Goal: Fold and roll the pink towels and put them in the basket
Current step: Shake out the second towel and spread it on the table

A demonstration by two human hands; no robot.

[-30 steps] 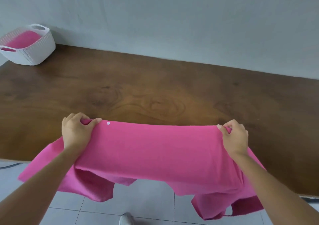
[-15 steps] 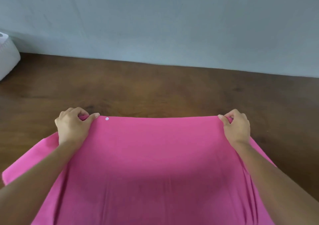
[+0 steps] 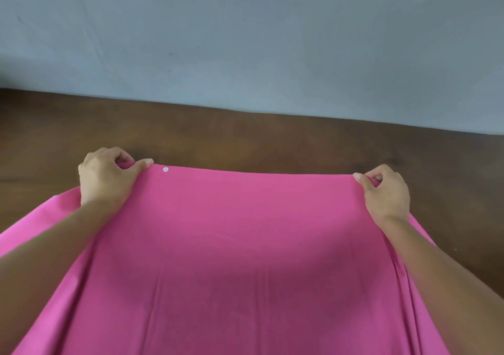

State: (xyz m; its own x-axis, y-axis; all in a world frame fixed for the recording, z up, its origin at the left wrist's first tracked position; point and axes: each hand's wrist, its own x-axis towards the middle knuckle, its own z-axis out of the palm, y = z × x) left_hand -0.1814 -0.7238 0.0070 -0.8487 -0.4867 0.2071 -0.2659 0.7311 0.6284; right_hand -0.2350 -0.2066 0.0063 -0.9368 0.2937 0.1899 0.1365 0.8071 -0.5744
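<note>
Towel, smooth pink cloth, spread flat on dark wood desk; left hand & right hand fingers clamped on far corners.

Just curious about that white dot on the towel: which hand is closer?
Left. The left hand grips the pink towel just beside the white dot; the right hand grips the opposite corner.

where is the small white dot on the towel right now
In the head view, the white dot sits on the pink towel at its far edge, left side, just right of the left hand pinching that corner.
</note>
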